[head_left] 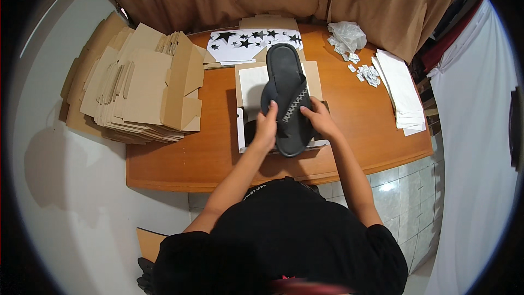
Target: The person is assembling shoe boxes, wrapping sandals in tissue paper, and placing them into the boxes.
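A black slide sandal [287,93] with a grey zigzag pattern on its strap is held over an open cardboard shoe box [242,131] on the wooden table [207,153]. My left hand [267,125] grips the sandal's left edge near the heel end. My right hand [319,117] grips its right edge by the strap. White paper [252,84] lines the box, and something dark lies inside it under the sandal, mostly hidden.
A large pile of flattened cardboard boxes [136,84] covers the table's left end. A star-printed box lid [245,41] lies behind the open box. At the right are a stack of white paper sheets [401,90], small white packets [367,74] and a crumpled plastic bag [347,35]. Brown curtains hang behind.
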